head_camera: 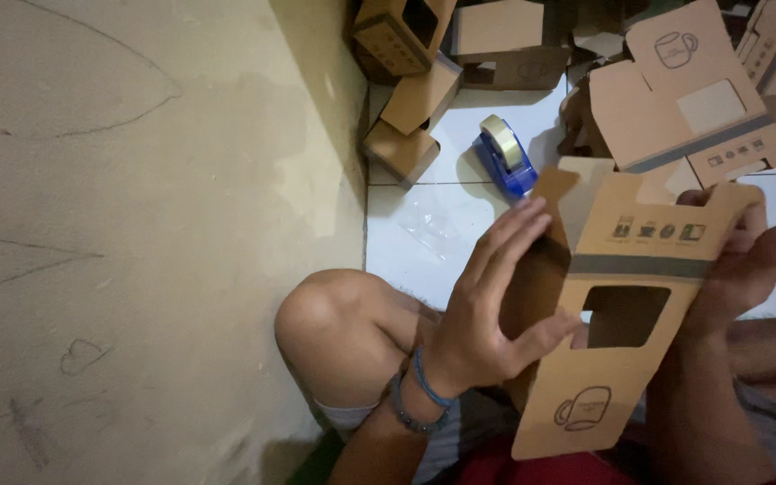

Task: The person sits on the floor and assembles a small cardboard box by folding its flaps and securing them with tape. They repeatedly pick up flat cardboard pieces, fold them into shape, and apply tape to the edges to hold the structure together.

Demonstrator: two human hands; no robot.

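Observation:
I hold a brown cardboard box (626,296) with a window cut-out and a mug drawing in front of me, partly folded into shape. My left hand (491,305) grips its left side, fingers spread along the panel and thumb near the window. My right hand (747,260) holds the right edge from behind, fingers curled over the top corner.
A blue tape dispenser (505,154) lies on the white tiled floor (424,260). Several flat and folded cardboard boxes (684,99) are piled at the top. A beige wall (136,233) fills the left. My bent knee (334,314) sits below the box.

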